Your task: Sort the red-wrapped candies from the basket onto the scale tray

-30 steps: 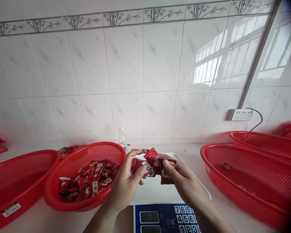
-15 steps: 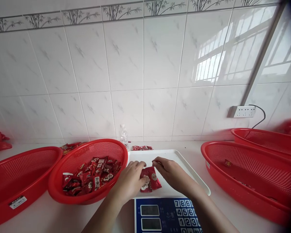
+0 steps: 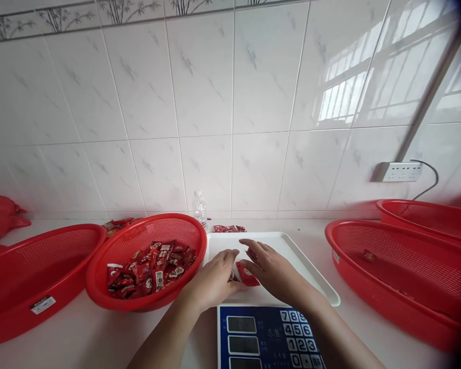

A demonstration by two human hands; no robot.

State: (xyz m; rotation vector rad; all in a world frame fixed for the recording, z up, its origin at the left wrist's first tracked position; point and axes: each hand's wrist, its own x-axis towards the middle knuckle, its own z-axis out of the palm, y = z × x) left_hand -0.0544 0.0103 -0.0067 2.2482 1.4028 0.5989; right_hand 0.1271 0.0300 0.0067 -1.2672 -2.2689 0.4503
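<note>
Both my hands rest on the white scale tray (image 3: 292, 251) over a few red snack packets (image 3: 248, 277). My left hand (image 3: 215, 279) lies palm down with its fingers stretched over the packets' left side. My right hand (image 3: 271, 266) lies flat with spread fingers on their right side. Only a corner of the packets shows between the hands. Left of the tray stands a round red basket (image 3: 111, 256) holding several red snack packets (image 3: 153, 269).
A blue scale panel (image 3: 269, 338) with a keypad sits at the near edge. A long red basket (image 3: 30, 271) stands far left, two more red baskets (image 3: 388, 277) right. A small bottle (image 3: 200, 207) and loose packets (image 3: 227, 228) lie by the tiled wall. A power strip (image 3: 397, 171) hangs right.
My hands came down from holding the packets up in the air to laying them on the tray, and now press flat over them. The view has tilted slightly.
</note>
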